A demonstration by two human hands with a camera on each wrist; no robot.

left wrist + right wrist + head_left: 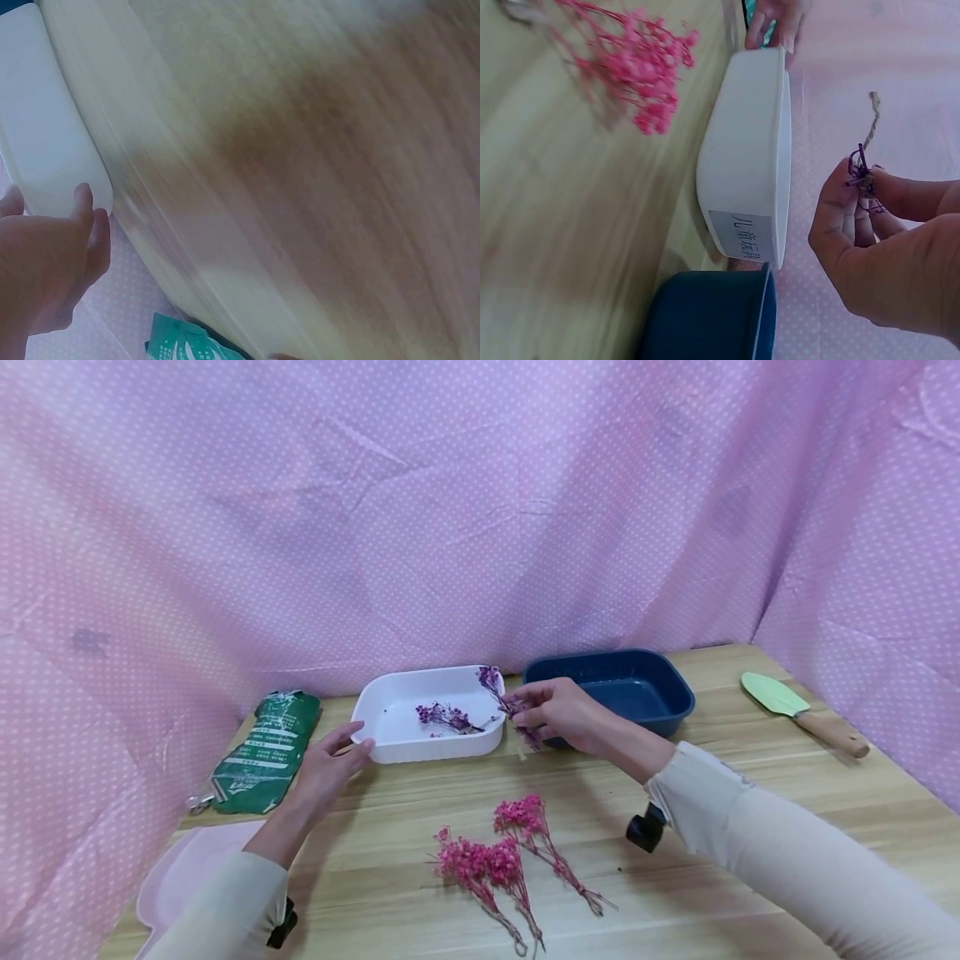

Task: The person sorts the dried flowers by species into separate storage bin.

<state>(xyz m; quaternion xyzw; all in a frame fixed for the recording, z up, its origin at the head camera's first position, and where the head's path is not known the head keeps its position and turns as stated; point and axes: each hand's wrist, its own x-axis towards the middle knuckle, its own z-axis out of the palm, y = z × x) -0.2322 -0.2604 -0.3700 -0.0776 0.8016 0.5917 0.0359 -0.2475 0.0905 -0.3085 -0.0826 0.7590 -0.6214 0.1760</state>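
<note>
Over the gap between the white basin (420,750) and the blue basin (667,720), my right hand (558,714) pinches a sprig of purple dried flowers (489,678). Its twine-tied stem end (861,176) sticks out between thumb and fingers in the right wrist view. Another purple sprig (447,717) lies inside the white basin. With fingers fairly straight, my left hand (333,768) touches the white basin's left front corner. In the left wrist view the left fingers (82,199) rest against that basin's outer end.
Pink dried-flower bunches (480,864) lie on the wooden table in front. A green packet (270,752) and a pale pink sheet-like item (198,868) are at the left. At the right lies a light green trowel with a wooden handle (825,731). Pink dotted cloth (480,527) hangs behind.
</note>
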